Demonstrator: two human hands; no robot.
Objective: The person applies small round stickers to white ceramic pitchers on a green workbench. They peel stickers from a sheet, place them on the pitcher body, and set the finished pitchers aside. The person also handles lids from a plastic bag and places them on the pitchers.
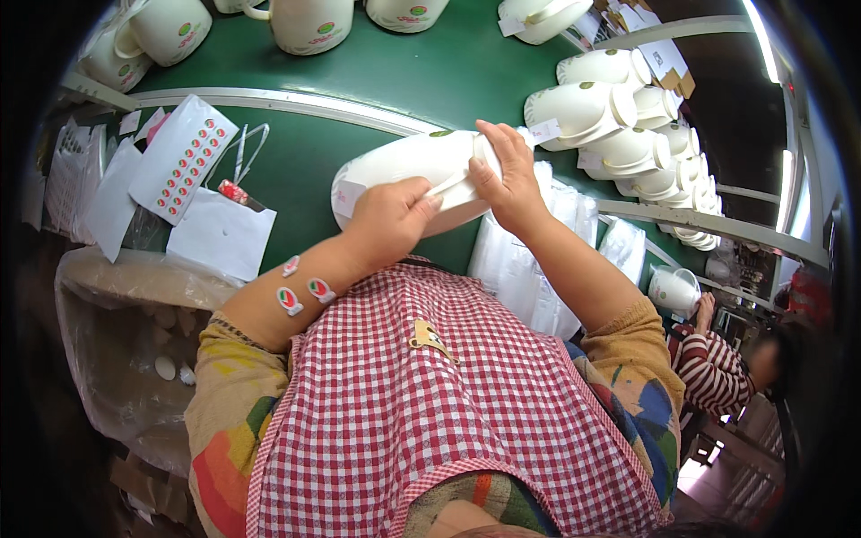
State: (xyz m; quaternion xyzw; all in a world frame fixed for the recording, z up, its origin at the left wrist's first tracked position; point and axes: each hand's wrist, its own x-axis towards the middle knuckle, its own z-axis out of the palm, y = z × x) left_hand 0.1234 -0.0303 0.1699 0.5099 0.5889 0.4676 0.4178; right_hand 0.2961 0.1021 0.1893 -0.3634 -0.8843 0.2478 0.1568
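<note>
A large white jug (408,175) lies on its side on the green desk (404,72), just in front of the person's red-checked apron (430,403), and both hands are on it. The left hand (387,220) presses down on the jug's body with its grip closed over the near wall, fingers curled; the right hand (507,175) clasps the jug's far end by the handle, fingers wrapped over it and thumb beneath. Three small oval stickers (303,289) wait on the left forearm, just short of the jug, and a sheet of the same stickers (184,161) lies to the jug's left — still mostly full. Beyond the jug, upright white jugs (309,22) already carry a green-and-red sticker, and to its right a row of lying jugs (619,125) shows the same mark. The held jug shows a green spot on its upper side too; whether more labels are due on it cannot be told. Judging by the full sheet, plenty of labelling seems left.
</note>
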